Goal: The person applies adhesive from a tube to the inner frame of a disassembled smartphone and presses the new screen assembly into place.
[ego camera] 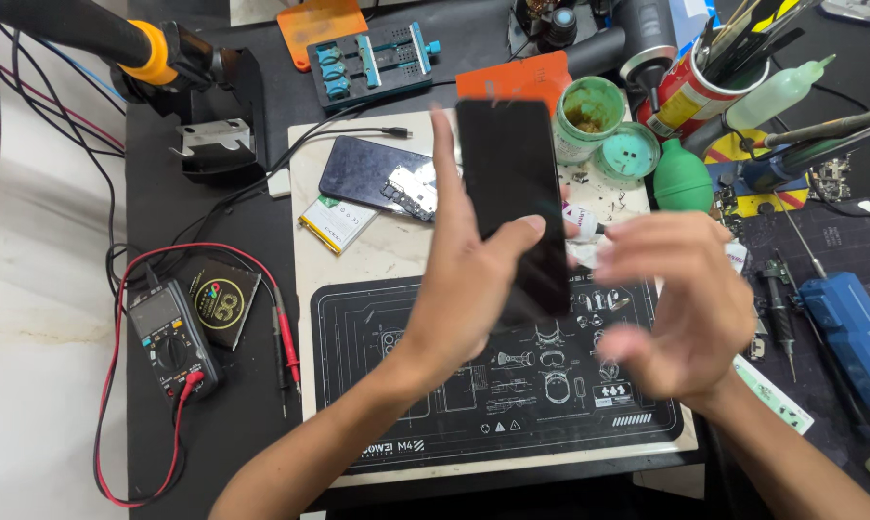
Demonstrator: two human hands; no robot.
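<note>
The left hand (pixel 468 289) grips the black phone screen (pixel 512 207) upright; the blurred right hand (pixel 680 308) is open beside it. The opened phone body (pixel 382 178) and battery (pixel 337 223) lie far left, not reassembled.

The phone (pixel 512 193) has a smooth, shiny black glass face. The work mat (pixel 358 404) under it looks like matt black rubber. The bulb blower (pixel 683 178) near the mat's far right corner looks like soft green rubber.

Black phone screen panel (pixel 512 193): thin, glossy, dark and blank, upright w/ slight tilt, raised above the work mat, pinched along its lower left edge.
</note>
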